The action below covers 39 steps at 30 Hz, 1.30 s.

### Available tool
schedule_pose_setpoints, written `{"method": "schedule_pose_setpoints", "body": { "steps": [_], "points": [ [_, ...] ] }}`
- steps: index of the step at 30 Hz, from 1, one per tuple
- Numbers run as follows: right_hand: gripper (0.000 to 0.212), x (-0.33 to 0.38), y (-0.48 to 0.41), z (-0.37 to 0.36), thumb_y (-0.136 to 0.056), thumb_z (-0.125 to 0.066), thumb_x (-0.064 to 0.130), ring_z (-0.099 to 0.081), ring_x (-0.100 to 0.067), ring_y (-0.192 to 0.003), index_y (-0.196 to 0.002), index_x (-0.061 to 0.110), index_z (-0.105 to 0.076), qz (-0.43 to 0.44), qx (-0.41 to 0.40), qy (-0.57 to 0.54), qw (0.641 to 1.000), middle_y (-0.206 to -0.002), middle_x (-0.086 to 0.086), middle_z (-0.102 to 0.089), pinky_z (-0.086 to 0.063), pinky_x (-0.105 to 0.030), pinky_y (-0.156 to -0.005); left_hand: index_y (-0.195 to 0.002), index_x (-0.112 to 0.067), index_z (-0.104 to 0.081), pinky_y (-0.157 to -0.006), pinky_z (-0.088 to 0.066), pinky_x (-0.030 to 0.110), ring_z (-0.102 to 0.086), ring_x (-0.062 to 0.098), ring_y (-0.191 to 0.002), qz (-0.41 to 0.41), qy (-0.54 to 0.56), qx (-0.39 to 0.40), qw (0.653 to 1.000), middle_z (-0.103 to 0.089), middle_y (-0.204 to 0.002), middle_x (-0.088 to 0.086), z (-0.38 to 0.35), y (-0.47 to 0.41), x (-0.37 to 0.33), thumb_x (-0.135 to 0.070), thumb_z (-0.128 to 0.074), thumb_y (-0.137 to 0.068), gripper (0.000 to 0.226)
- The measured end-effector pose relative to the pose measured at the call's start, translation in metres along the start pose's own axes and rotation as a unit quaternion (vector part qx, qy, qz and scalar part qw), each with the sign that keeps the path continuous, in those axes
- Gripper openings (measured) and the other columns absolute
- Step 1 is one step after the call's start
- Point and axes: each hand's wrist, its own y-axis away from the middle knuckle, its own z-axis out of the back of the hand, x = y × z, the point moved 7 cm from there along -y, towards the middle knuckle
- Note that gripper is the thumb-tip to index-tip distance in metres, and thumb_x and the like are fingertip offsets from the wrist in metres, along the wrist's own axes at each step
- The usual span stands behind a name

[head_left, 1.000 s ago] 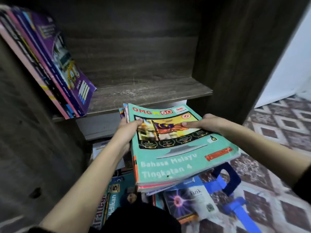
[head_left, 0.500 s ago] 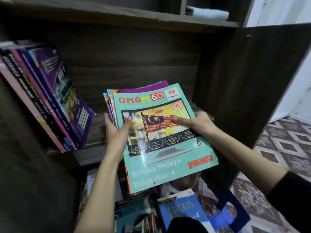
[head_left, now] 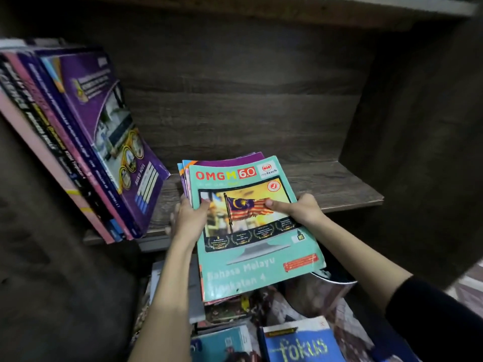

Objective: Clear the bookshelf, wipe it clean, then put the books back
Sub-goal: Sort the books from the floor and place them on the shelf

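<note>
I hold a stack of books with a teal "OMGM 6.0" workbook on top, its far end over the front of the dark wooden shelf board. My left hand grips the stack's left edge, thumb on the cover. My right hand grips the right edge, thumb lying across the flag picture. Several books with a purple one in front lean to the left at the shelf's left end.
Below the shelf, more books lie in a loose pile on the floor, among them a blue "fokus" book and a teal one. The shelf's right wall stands close to the stack. Patterned floor tiles show at the far right.
Both hands have raised the stack from above the floor pile up to shelf height and pushed it forward, so its far end now lies over the shelf board.
</note>
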Motion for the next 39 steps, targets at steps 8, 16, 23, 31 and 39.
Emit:
{"method": "schedule_pose_setpoints", "body": {
  "steps": [8, 16, 23, 31, 39],
  "points": [
    [0.042, -0.013, -0.019, 0.006, -0.064, -0.088, 0.029, -0.073, -0.026, -0.074, -0.09, 0.005, -0.066, -0.019, -0.022, 0.013, 1.0, -0.084, -0.011, -0.074, -0.058, -0.045, -0.078, -0.136, -0.02, -0.046, -0.109, -0.016, 0.046, -0.021, 0.031, -0.131, -0.01, -0.19, -0.047, 0.981, -0.027, -0.14, 0.011, 0.007, -0.004, -0.009, -0.064, -0.04, -0.09, 0.064],
    [0.118, -0.007, -0.029, 0.007, -0.06, -0.084, 0.052, -0.058, -0.03, -0.114, -0.139, 0.002, -0.011, -0.043, -0.081, 0.171, 0.981, -0.131, -0.016, -0.053, -0.049, -0.044, -0.097, -0.108, -0.01, -0.057, -0.084, -0.041, 0.037, -0.055, 0.032, -0.107, -0.003, -0.167, -0.07, 0.984, -0.056, -0.123, 0.018, 0.032, 0.03, -0.005, -0.061, -0.046, -0.089, 0.055],
    [0.094, -0.003, -0.017, 0.005, -0.07, -0.076, 0.056, -0.058, -0.029, -0.111, -0.129, 0.009, -0.021, -0.014, -0.106, 0.219, 0.97, -0.128, -0.013, -0.054, -0.049, -0.041, -0.09, -0.139, -0.04, -0.041, -0.107, -0.033, 0.055, -0.051, 0.029, -0.125, 0.152, 0.174, 0.224, 0.947, -0.052, -0.139, 0.006, -0.021, 0.061, 0.035, -0.088, -0.056, -0.056, 0.097],
    [0.098, 0.011, 0.073, -0.032, -0.069, -0.019, 0.09, -0.05, -0.021, -0.112, -0.131, 0.018, -0.042, 0.343, -0.081, 0.513, 0.782, -0.124, -0.002, -0.052, -0.038, -0.037, -0.091, -0.102, -0.015, -0.065, -0.059, -0.056, 0.028, -0.07, 0.02, -0.071, 0.153, 0.216, 0.234, 0.936, -0.073, -0.085, 0.008, -0.028, 0.067, 0.033, -0.044, -0.057, -0.091, 0.032],
    [0.054, -0.015, 0.094, -0.053, -0.078, -0.05, 0.05, -0.06, -0.028, -0.072, -0.125, 0.023, -0.043, 0.531, -0.178, 0.564, 0.607, -0.095, -0.007, -0.063, -0.045, -0.03, -0.054, -0.109, -0.009, -0.062, -0.057, -0.055, 0.027, -0.068, 0.02, -0.065, 0.13, 0.229, 0.193, 0.945, -0.071, -0.082, 0.009, -0.022, 0.067, -0.001, -0.036, -0.053, -0.095, 0.031]
  ]
}}
